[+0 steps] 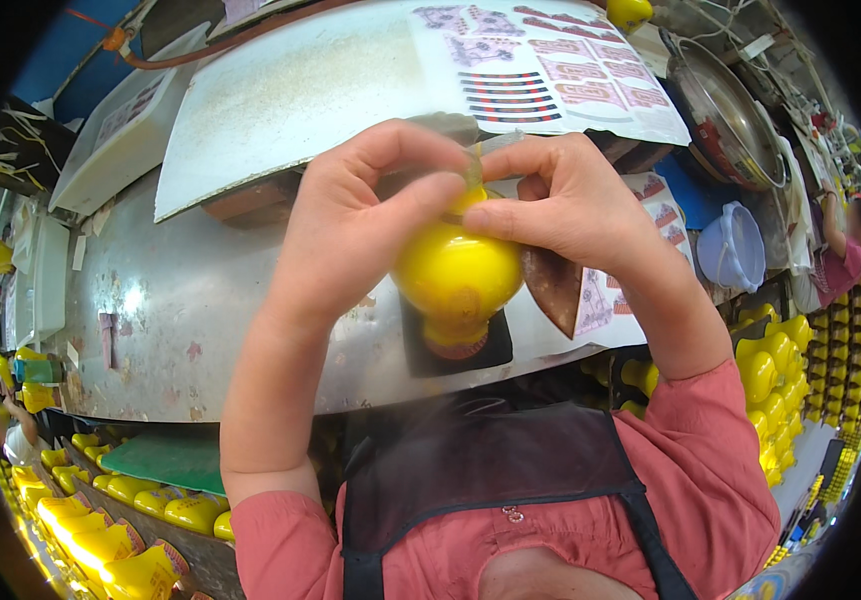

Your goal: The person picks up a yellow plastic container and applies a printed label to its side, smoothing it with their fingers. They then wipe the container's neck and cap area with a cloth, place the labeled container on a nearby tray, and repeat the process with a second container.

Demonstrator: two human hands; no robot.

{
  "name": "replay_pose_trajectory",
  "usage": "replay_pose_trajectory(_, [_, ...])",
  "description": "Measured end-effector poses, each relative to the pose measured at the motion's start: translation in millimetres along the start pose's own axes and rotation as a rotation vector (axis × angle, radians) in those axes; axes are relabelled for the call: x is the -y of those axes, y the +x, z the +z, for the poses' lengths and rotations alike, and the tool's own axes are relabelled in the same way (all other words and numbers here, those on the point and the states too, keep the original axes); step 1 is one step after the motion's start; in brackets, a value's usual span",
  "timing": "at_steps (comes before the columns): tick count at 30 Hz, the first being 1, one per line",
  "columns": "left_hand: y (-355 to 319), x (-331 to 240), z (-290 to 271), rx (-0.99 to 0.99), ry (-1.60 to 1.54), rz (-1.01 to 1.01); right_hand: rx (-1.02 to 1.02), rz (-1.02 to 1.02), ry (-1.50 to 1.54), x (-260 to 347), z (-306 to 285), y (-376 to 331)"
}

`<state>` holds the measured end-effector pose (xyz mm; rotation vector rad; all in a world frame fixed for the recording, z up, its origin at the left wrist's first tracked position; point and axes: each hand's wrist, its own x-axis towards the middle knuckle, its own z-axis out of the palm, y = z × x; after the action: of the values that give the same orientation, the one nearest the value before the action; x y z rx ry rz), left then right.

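Observation:
A glossy yellow gourd-shaped bottle [457, 270] stands upright on a small black pad [498, 345] in front of me. My left hand [350, 215] comes in from its left, thumb and forefinger curled to the neck and somewhat blurred. From the other side my right hand [570, 195] closes on the neck, thumb pressed against it and forefinger bent behind. Between the fingertips shows a thin see-through strip [475, 165] at the neck's top. The bottle's mouth and my remaining fingertips are partly hidden. A brown pointed blade-like piece [557, 290] lies beside the bottle, under my right wrist.
Beyond my hands a white board [280, 110] carries printed decal sheets [590, 65]. A white tray [120, 125] is at the far left; a lilac bucket [730, 248] and a metal basin [715, 110] are on the right. Yellow bottles [775, 370] crowd both sides below the metal table [180, 340].

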<state>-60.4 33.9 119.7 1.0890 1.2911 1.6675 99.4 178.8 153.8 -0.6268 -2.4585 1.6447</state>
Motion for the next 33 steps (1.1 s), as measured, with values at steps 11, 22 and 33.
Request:
replay_pose_trajectory(11, [-7,2,-9,0.209,-0.074,0.080,0.159,-0.163,0.018,-11,-9,2])
replay_pose_trajectory(22, [-12,-1,12,-0.030,-0.031,0.058,-0.070,-0.105,-0.115,4,6,-13])
replay_pose_trajectory(33, [-17,2,-2,0.010,-0.142,-0.073,-0.122,-0.057,-0.164,1,6,-13])
